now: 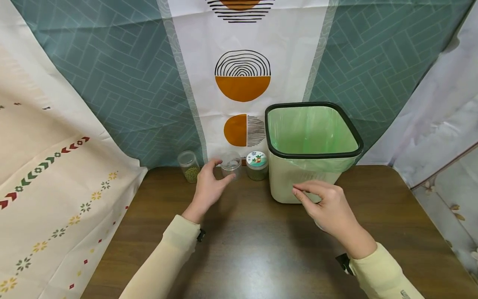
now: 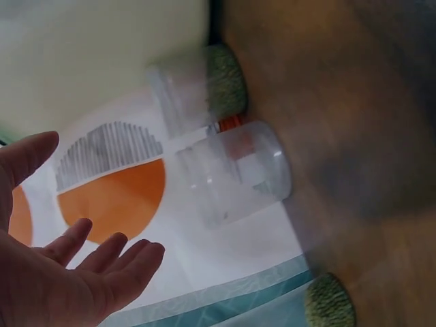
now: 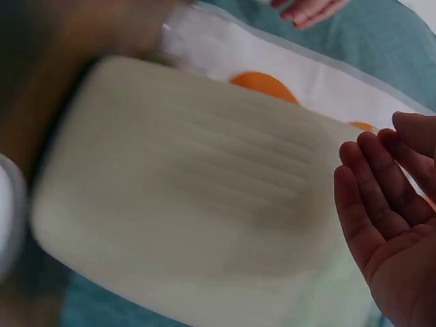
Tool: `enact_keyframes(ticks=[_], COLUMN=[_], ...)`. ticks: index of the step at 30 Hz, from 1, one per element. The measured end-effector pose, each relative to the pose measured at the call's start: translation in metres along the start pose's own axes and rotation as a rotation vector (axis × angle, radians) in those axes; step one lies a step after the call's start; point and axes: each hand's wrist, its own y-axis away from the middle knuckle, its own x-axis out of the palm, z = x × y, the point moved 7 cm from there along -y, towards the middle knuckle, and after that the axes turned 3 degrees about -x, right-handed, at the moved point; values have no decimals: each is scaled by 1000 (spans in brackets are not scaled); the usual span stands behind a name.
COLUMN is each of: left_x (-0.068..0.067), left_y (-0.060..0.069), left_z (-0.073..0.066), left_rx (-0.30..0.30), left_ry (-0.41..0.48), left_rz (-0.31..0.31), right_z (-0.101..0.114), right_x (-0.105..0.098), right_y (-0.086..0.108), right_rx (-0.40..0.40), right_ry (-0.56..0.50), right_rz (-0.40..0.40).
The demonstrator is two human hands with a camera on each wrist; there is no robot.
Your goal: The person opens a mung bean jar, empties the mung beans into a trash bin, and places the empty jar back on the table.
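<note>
My left hand [image 1: 210, 189] reaches toward a clear, lidless-looking jar [image 1: 231, 168], thumb and fingers spread apart beside it. The left wrist view shows a gap between that hand [image 2: 88, 272] and the see-through jar [image 2: 235, 178], with nothing in the palm. Left of the hand stands a clear jar [image 1: 189, 167] partly filled with small green beans. Another jar [image 1: 257, 171], with a printed white top and green contents, is on the right. My right hand [image 1: 330, 207] hovers before a pale bin [image 1: 289, 182], thumb near the index finger; its loosely bent fingers [image 3: 371, 184] hold nothing visible.
The bin has a black rim [image 1: 317, 155] and a light green liner [image 1: 310, 128]. Everything stands toward the back of a brown wooden table [image 1: 239, 249], close to a patterned cloth [image 1: 242, 37]. More cloth [image 1: 56, 187] hangs along the left side.
</note>
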Motion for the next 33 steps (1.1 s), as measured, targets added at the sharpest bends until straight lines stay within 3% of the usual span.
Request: enact_keyframes(ticks=[3,8,15,25,30,33], left_x=[10,27,50,99,124,132], left_y=[0,-3,-5,-15,-20,-24], left_z=[8,18,28,23,23,23], left_rx=[-24,-44,-68,-73,-144,-170], left_ry=[-3,-25,-15,-57,-40,-6], left_rz=[29,69,109,215,284,274], right_z=[-12,-24,-35,-38,-39,-41], right_x=[17,39,52,62,63,62], right_y=[17,38,53,65,71,73], right_rx=[80,147,230,257,249,246], right_ry=[4,50,81,79,62,59], right_rz=[69,160,249,299,309,300])
